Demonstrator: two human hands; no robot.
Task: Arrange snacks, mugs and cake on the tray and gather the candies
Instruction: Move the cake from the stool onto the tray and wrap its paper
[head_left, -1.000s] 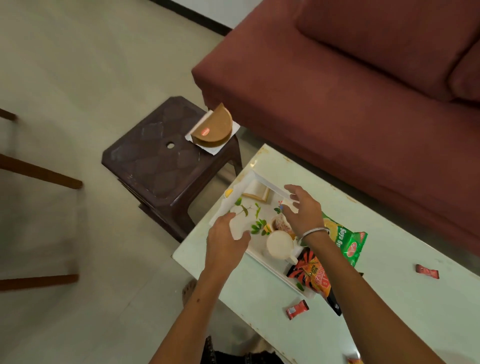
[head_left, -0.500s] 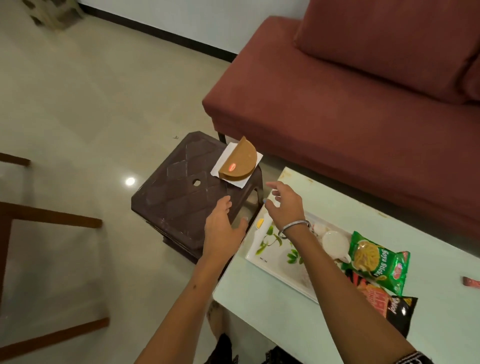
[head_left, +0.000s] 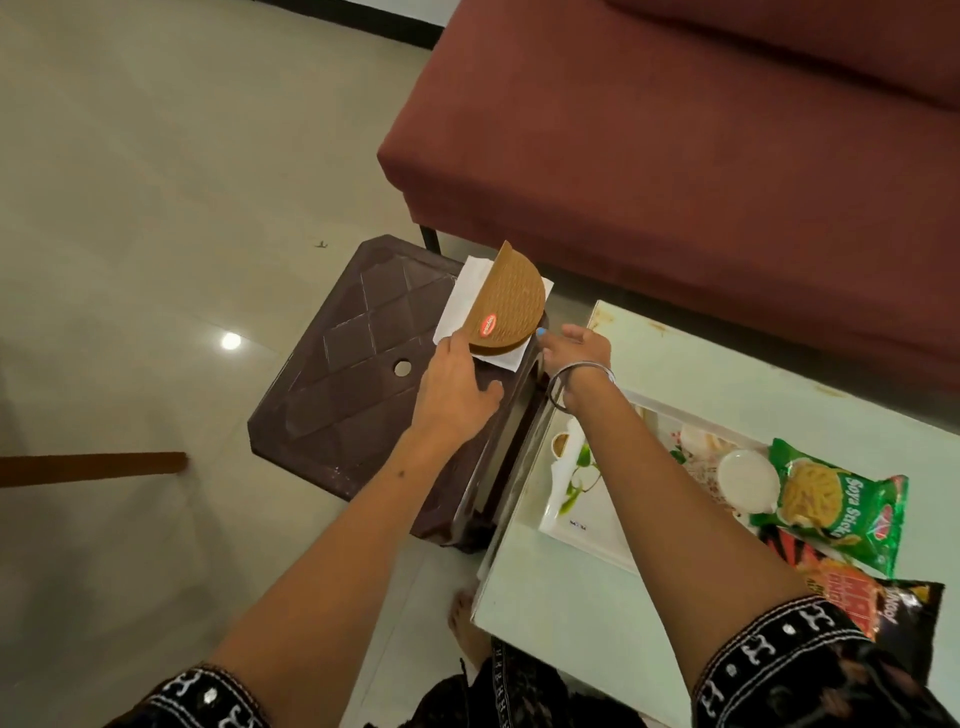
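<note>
A half-round brown cake (head_left: 511, 304) with a red label lies on a white napkin (head_left: 462, 296) at the far right corner of a dark brown plastic stool (head_left: 353, 384). My left hand (head_left: 457, 387) rests on the stool, fingertips at the cake's near left edge. My right hand (head_left: 576, 348) touches the cake's right edge with its fingertips. Neither hand has lifted it. On the pale green table (head_left: 587, 613) stands a white leaf-patterned tray (head_left: 576, 530) with two white mugs (head_left: 748, 478). A green snack bag (head_left: 836, 504) and a black-orange one (head_left: 857, 597) lie on the tray's right end.
A maroon sofa (head_left: 675, 156) runs behind the stool and table. A wooden chair rail (head_left: 93, 467) juts in from the left over the tiled floor. A narrow gap separates stool and table. My foot (head_left: 467, 618) shows below the table edge.
Both hands left the tray and reached left to the stool, ending at the cake's edges. The view swung left with them.
</note>
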